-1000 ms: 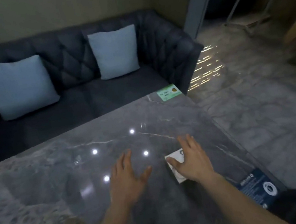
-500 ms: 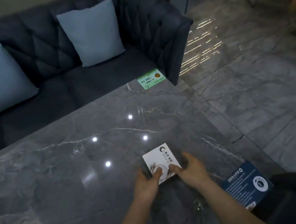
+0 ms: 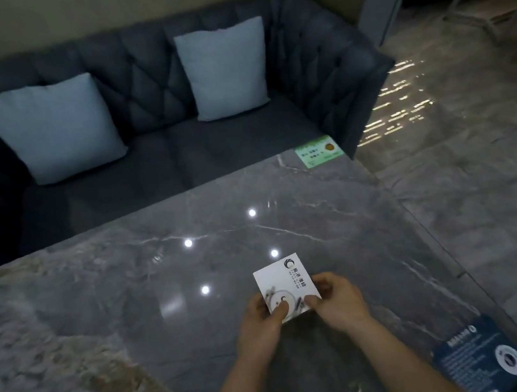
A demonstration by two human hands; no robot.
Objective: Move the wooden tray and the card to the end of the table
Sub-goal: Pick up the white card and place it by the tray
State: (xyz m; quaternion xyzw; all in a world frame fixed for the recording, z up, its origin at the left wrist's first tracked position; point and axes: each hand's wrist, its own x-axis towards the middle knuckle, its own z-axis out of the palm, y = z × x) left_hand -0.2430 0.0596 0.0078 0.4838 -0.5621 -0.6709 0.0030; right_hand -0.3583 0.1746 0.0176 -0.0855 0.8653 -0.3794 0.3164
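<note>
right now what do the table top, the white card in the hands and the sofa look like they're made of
Table top: polished grey marble or a marble-look slab, judging by the pale veins and sharp ceiling-light reflections. White card: thin printed card or paper, flat, held at its near edge by the left hand and right hand. Sofa: dark quilted upholstery with diamond tufting; fabric or leatherette, unclear.

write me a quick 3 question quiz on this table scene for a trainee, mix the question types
1. True or false: both hands hold the white card.
2. Multiple choice: where is the green label?
A. on a cushion
B. at the far right corner of the table
C. under the left hand
3. Short answer: how many light cushions lean on the sofa, and is a wooden tray in view?

Key
1. True: the left hand's thumb and the right hand both pinch its near edge.
2. B
3. Two, the left cushion and the right cushion; no tray is in view.
</note>
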